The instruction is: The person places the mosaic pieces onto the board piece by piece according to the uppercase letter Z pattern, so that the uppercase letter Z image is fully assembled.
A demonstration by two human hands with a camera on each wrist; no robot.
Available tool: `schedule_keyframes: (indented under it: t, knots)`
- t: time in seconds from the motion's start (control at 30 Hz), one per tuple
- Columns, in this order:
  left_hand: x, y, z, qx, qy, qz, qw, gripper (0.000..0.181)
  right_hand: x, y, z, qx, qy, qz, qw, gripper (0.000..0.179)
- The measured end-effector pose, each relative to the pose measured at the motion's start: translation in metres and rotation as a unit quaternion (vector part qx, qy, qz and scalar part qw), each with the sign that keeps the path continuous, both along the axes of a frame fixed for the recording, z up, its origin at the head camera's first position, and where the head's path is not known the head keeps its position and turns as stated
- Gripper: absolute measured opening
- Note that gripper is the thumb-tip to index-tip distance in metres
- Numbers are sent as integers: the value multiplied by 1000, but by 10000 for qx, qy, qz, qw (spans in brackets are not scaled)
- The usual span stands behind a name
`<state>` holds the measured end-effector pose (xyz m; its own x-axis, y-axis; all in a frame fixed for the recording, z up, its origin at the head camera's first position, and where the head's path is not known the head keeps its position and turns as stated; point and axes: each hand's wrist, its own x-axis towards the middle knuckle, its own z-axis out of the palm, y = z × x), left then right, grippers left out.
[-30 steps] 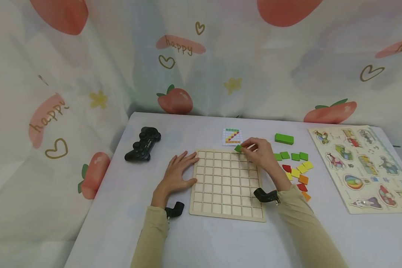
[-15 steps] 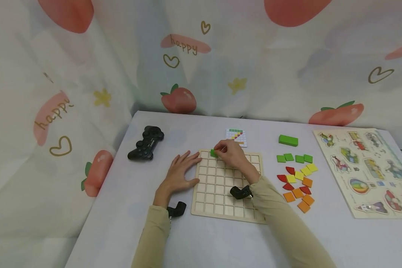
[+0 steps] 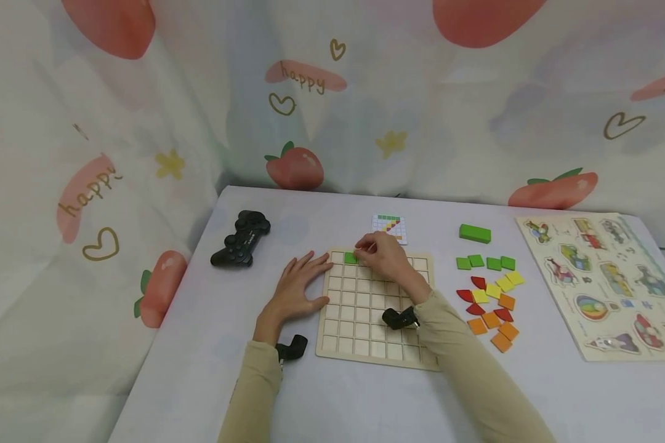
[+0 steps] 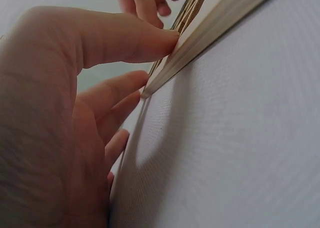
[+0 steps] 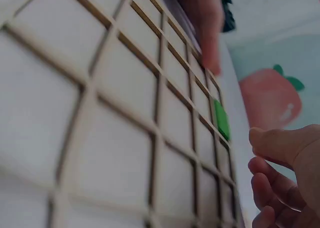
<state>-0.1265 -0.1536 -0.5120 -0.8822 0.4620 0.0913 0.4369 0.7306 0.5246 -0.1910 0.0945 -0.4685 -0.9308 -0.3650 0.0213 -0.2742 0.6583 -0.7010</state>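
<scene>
Black gamepad [image 3: 241,239], grid board [image 3: 346,312] (right hand [image 3: 386,255] above)

Left hand [image 3: 295,292] spread, thumb [image 3: 317,302] apart — right hand [image 3: 386,253] lifted, fingers [image 5: 264,185] loosely bent.

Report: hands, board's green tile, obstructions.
Left hand touching left edge of board. Right hand beside green tile, not holding. Tile in far row, second from left. Head view: right sleeve covers part of board.

Grid board [image 3: 346,313]: matt wood. Green tile [image 5: 221,120]: smooth. Controller [image 3: 241,239]: plastic. Tabletop [image 4: 240,118]: finely textured. Sleeves [image 3: 253,391]: cloth.
</scene>
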Motion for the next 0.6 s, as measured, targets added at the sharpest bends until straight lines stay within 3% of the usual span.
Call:
schedule_keyframes:
  t: [0.1, 0.23, 0.43, 0.6]
  knots:
    - [1, 0, 1, 82, 37, 5, 10000, 74, -1, 29, 6, 26, 71, -189, 9998, 19]
    - [3, -1, 2, 177, 54, 42, 9998, 74, -2, 83, 14, 553, 86, -440, 9975, 21]
    - [4, -2, 1, 182, 25, 76, 9998, 73, 5, 156, 21, 1491, -401, -422, 9871, 27]
    - [2, 1, -1, 207, 83, -2, 9998, 74, 11, 185, 21, 1702, -668, -410, 9823, 28]
